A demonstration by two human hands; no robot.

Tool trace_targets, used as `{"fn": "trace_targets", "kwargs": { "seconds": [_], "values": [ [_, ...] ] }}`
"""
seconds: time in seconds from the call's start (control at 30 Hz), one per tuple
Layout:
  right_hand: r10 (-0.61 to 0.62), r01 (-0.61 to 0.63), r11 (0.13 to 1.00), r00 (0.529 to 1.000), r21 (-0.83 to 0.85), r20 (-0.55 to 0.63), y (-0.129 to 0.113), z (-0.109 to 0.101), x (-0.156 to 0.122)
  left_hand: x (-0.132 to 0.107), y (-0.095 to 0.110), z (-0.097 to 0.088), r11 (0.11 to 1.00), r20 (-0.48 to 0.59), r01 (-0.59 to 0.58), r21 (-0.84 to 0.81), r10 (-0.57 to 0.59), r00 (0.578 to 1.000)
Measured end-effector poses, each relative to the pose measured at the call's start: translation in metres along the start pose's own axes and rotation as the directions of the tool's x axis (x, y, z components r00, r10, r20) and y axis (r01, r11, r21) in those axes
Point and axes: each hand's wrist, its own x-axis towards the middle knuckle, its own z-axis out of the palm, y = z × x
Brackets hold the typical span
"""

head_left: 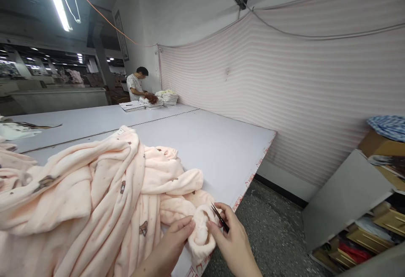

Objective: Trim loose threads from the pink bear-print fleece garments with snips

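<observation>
The cuff [202,249] sat between left grip [174,241] and right grip [233,235].
The left pinched its edge; the right was closed round dark scissors [224,224], thumb against the cuff. The pink garment [106,211] lay mostly left of both, on the counter [218,142].

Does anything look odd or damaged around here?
One small thing: the pale, pink-striped cloth sheet hanging on the right has a dark, puckered-looking spot that breaks its stripes; damage or not, I can't tell. I see nothing spilled around the peach printed fleece fabric.
</observation>
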Motion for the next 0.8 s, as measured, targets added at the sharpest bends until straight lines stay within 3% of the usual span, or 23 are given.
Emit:
{"fn": "trace_targets", "kwargs": {
  "seconds": [0.07, 0.17, 0.23, 0.33, 0.47, 0.6, 0.7, 0.8],
  "values": [
    [-0.086, 0.087, 0.986, 0.996, -0.143, 0.012, 0.002, 0.003, -0.001, 0.0, -0.005, -0.006, 0.965, -0.095, -0.06, 0.255, 0.087, 0.992],
    [-0.119, 0.127, 0.958, 0.992, -0.258, 0.044, 0.004, 0.003, -0.007, -0.001, -0.016, -0.019, 0.726, -0.2, -0.161, 0.669, 0.384, 0.901],
    [-0.1, 0.128, 0.96, 0.988, -0.248, 0.121, 0.005, -0.001, -0.013, -0.003, -0.022, -0.025, 0.559, -0.156, -0.213, 0.801, 0.539, 0.828],
    [-0.134, 0.179, 0.96, 0.969, -0.217, 0.206, 0.0, -0.01, -0.02, -0.008, -0.028, -0.027, 0.441, -0.06, -0.271, 0.855, 0.605, 0.794],
    [-0.182, 0.264, 0.907, 0.949, -0.328, 0.258, -0.013, -0.012, -0.022, -0.013, -0.03, -0.02, 0.38, 0.002, -0.286, 0.88, 0.598, 0.801],
    [-0.141, 0.238, 0.907, 0.949, -0.348, 0.283, -0.021, -0.008, -0.02, -0.014, -0.026, -0.014, 0.361, 0.039, -0.317, 0.877, 0.604, 0.796],
    [-0.147, 0.209, 0.95, 0.955, -0.233, 0.258, -0.012, -0.009, -0.019, -0.017, -0.017, -0.012, 0.408, 0.039, -0.335, 0.849, 0.584, 0.811],
    [-0.042, 0.054, 0.988, 0.996, -0.148, 0.083, 0.016, -0.01, -0.008, -0.022, -0.003, -0.014, 0.526, 0.004, -0.329, 0.784, 0.527, 0.85]
  ]
}}
